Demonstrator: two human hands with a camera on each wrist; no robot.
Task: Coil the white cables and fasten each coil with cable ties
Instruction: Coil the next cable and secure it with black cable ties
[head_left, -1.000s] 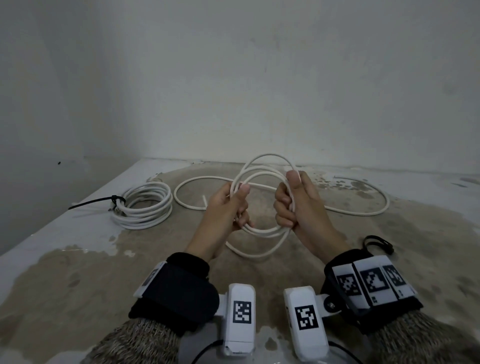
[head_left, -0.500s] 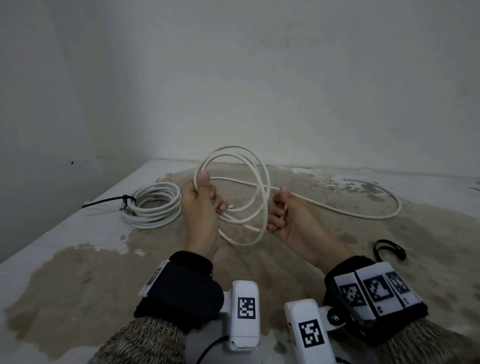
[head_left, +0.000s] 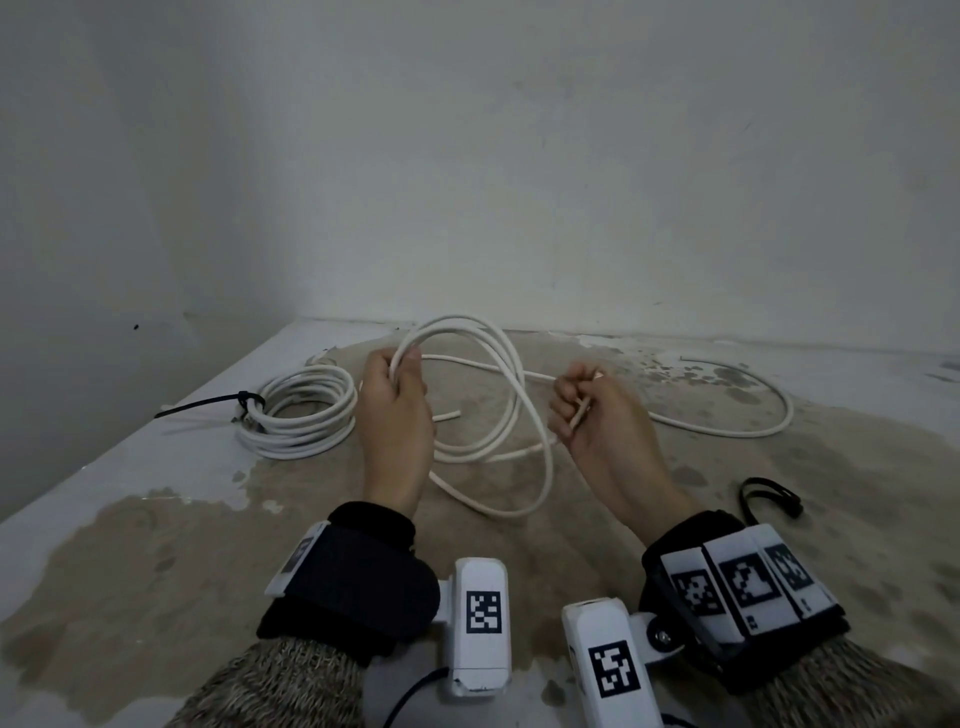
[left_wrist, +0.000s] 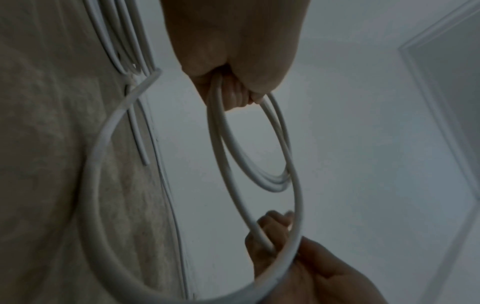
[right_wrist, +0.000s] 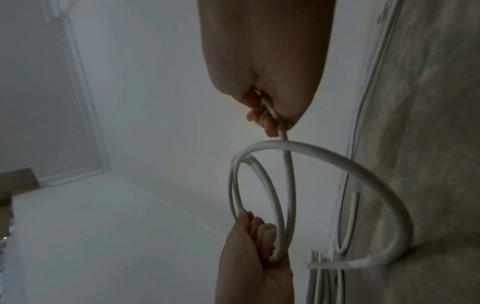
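A white cable (head_left: 506, 358) forms several loops held above the worn table (head_left: 156, 545). My left hand (head_left: 397, 405) grips the loops at their left side; the left wrist view shows its fingers (left_wrist: 233, 96) curled round the strands (left_wrist: 221, 144). My right hand (head_left: 592, 415) grips a single strand of the same cable to the right, fingers (right_wrist: 262, 115) closed around it. The cable's loose tail (head_left: 727, 426) curves over the table at the right. A finished white coil (head_left: 301, 415) bound with a black cable tie (head_left: 218, 402) lies at the left.
A loose black cable tie (head_left: 771, 496) lies on the table at the right, near my right wrist. A pale wall (head_left: 519, 182) stands behind the table, and the table's left edge (head_left: 104, 457) runs diagonally.
My hands have moved apart: the left one carried the loops leftward, the right one slid along the strand to the right. The loose tail on the table has shortened.
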